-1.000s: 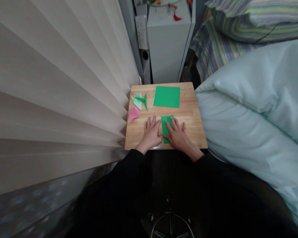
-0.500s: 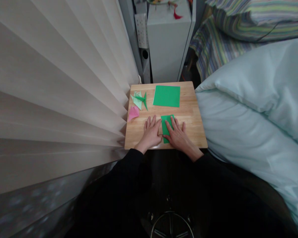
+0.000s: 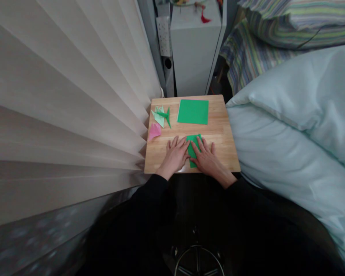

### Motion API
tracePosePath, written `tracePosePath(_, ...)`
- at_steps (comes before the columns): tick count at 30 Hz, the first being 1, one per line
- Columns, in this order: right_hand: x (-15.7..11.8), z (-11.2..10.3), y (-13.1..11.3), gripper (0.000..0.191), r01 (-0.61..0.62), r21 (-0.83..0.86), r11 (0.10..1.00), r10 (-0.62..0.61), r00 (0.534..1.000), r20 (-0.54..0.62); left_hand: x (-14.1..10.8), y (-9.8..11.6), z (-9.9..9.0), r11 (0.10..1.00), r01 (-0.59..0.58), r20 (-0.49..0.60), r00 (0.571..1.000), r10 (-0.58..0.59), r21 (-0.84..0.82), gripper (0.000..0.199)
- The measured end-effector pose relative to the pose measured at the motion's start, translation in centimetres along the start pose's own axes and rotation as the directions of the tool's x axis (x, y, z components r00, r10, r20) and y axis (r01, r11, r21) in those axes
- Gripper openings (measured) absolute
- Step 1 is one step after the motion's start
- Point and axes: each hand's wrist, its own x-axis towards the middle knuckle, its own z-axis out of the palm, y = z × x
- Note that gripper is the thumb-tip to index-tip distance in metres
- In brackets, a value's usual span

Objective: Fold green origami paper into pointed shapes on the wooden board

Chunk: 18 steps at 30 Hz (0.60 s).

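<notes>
A narrow folded sheet of green paper (image 3: 193, 142) lies flat on the small wooden table (image 3: 221, 134), close to its front edge. My right hand (image 3: 206, 156) rests on the paper, fingers spread over its right part. At the paper's left edge, my left hand (image 3: 176, 155) lies with fingers stretched out, its index finger and thumb touching that edge. Parts of the paper are hidden under the fingers. Farther back sits a stack of green paper (image 3: 193, 112).
At the table's left side lie a green folded paper figure (image 3: 160, 115) and a pink one (image 3: 154, 131). A pleated curtain (image 3: 103, 96) hangs along the left. Pale bedding (image 3: 281, 126) borders the right side, and a white cabinet (image 3: 194, 57) stands behind.
My left hand has shifted slightly right, its index finger now reaching a little over the paper's left edge. The right hand stays almost where it was.
</notes>
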Motion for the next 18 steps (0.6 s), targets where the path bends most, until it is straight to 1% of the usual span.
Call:
tracePosePath(8,-0.1,-0.3,0.0,0.072,-0.002,-0.009,1.000,0.002,1.000,0.007,-0.5,1.3,-0.6,0.998,0.013,-0.035,0.999,-0.011,0.054,0.049)
tracePosePath(13,-0.2,-0.2,0.0,0.071,0.002,-0.020,1.000,-0.003,1.000,-0.003,-0.7,1.8,-0.7,0.997,0.010,-0.022,1.000,-0.008,0.076,0.053)
tracePosePath(18,-0.2,-0.1,0.2,0.069,0.017,-0.021,1.000,-0.017,1.000,-0.011,-0.6,1.8,-0.6,0.999,0.012,-0.027,1.000,-0.011,0.043,0.053)
